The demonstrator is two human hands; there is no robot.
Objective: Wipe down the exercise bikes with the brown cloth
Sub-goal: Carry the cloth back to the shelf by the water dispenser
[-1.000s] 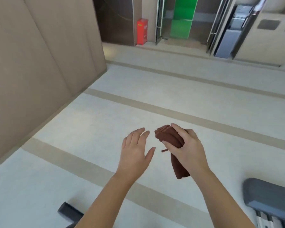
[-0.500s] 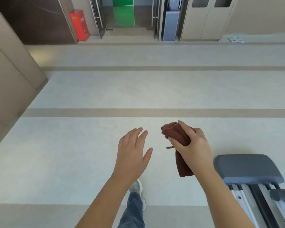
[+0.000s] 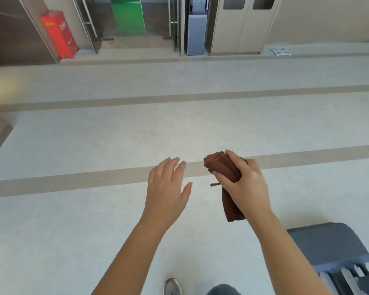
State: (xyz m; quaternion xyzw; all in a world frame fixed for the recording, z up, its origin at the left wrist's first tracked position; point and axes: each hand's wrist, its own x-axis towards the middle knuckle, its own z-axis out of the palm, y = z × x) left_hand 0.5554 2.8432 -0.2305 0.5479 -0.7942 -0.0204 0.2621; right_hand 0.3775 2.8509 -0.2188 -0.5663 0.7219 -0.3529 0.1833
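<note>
Spanning room: pale floor (image 3: pixel 94 231) | tan stripes (image 3: pixel 73 184) | red cabinet (image 3: pixel 59 34)

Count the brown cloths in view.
1: the brown cloth, bunched in the right hand, one end hanging below it. The left hand is empty. Others may lie outside the frame.

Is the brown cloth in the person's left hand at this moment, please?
No, the right hand grips the brown cloth, while the left hand is spread open beside it and holds nothing.
</note>
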